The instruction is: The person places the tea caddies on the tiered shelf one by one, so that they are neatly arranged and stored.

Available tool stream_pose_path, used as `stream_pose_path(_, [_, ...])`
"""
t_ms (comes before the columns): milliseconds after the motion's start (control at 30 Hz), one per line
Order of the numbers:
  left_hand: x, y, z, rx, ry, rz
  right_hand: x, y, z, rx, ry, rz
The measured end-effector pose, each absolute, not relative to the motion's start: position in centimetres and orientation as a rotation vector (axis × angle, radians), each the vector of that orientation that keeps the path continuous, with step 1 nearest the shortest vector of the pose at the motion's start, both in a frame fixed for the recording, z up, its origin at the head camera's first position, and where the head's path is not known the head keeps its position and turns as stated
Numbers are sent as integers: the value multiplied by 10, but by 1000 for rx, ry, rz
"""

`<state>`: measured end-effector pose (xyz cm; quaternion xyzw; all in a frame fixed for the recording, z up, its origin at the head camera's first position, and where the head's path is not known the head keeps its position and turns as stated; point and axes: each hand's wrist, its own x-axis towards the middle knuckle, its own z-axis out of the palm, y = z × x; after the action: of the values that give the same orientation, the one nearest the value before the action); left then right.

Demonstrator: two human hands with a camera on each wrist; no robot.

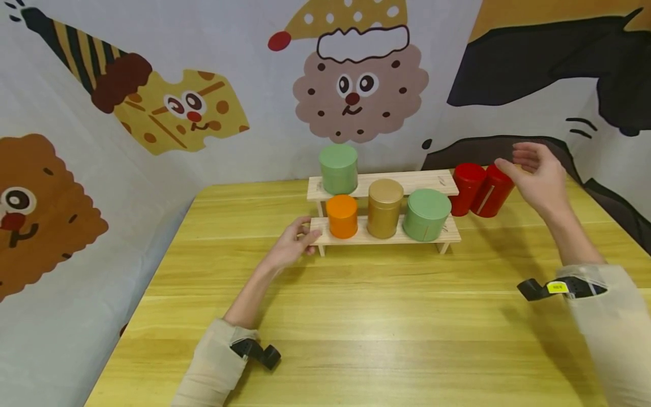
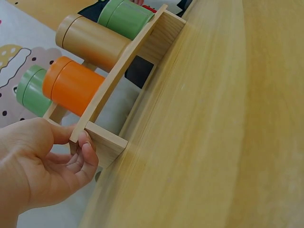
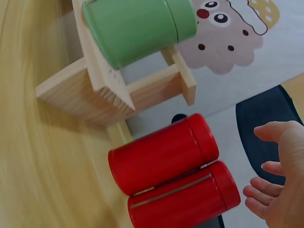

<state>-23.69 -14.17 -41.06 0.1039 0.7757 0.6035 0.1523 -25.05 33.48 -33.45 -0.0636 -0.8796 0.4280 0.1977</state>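
A two-tier wooden shelf [image 1: 407, 181] stands at the back of the table. My left hand [image 1: 292, 244] pinches the left end of its lower tier between thumb and fingers, plain in the left wrist view. On that tier stand an orange canister [image 1: 342, 217], a gold canister [image 1: 385, 210] and a wide green canister [image 1: 427, 216]. Another green canister [image 1: 339, 170] is at the upper tier's left. Two red canisters [image 3: 164, 154] stand side by side on the table, right of the shelf. My right hand [image 1: 541, 178] is beside their tops, fingers loosely bent, holding nothing; the right wrist view shows a gap between.
The wooden table [image 1: 356, 328] stretches in front of the shelf. Behind it hangs a white cloth [image 1: 269, 56] printed with cartoon food figures. A black camera is strapped to each wrist.
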Motion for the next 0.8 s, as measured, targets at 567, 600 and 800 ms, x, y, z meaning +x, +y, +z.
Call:
stream_pose_path(567, [-235,-141,-407,291,2214,1738,-247,357,-357,-229,-2595,1219])
stream_pose_path(600, [-235,-141,-407,293,2212,1739,-247,357,-359,-230,-2603,1225])
stream_pose_path(800, [-236,-142,-410,298,2214,1741,-248,357,-366,-212,-2625,1233])
